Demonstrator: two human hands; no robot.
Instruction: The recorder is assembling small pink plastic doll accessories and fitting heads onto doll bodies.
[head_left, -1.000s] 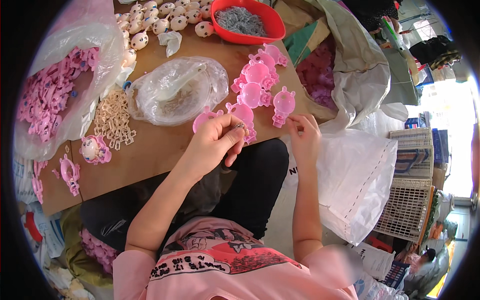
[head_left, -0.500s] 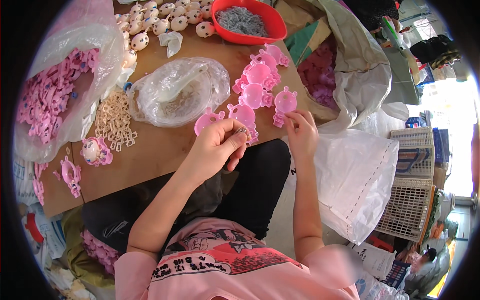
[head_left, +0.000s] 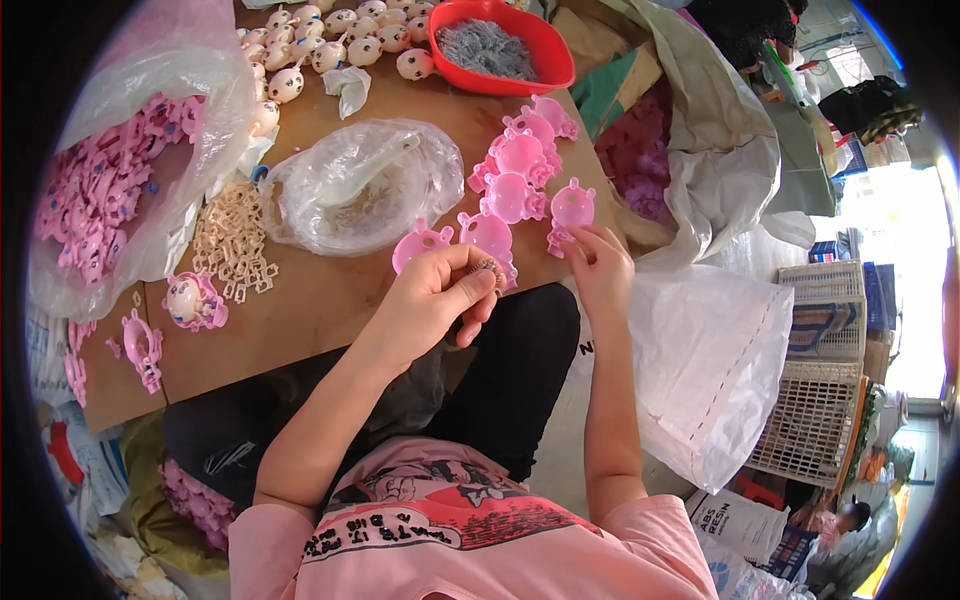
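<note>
Brown cardboard covers the worktable [head_left: 330,300], which is crowded with toy parts. At its near edge the left hand [head_left: 435,300] curls its fingers [head_left: 470,290] narrowly around a small coiled metal spring [head_left: 488,268], pinched at the fingertips, just in front of a round pink plastic pig-shaped shell [head_left: 420,243] lying beyond the knuckles. The right hand [head_left: 600,268] has its fingertips closed on the lower edge of another pink pig-shaped shell [head_left: 572,208], which rests on the table just past them. Between the two hands lies a third pink shell [head_left: 487,232], and farther beyond the fingers more pink shells [head_left: 525,155] cluster toward a red plastic bowl of grey springs [head_left: 500,45]. Left of the left hand's fingers sits a crumpled clear plastic bag [head_left: 360,185], then a heap of cream plastic links [head_left: 230,240]. Well beyond, cream egg-shaped toy heads [head_left: 330,40] lie in rows. Right of the right hand hangs a white woven sack [head_left: 710,370].
</note>
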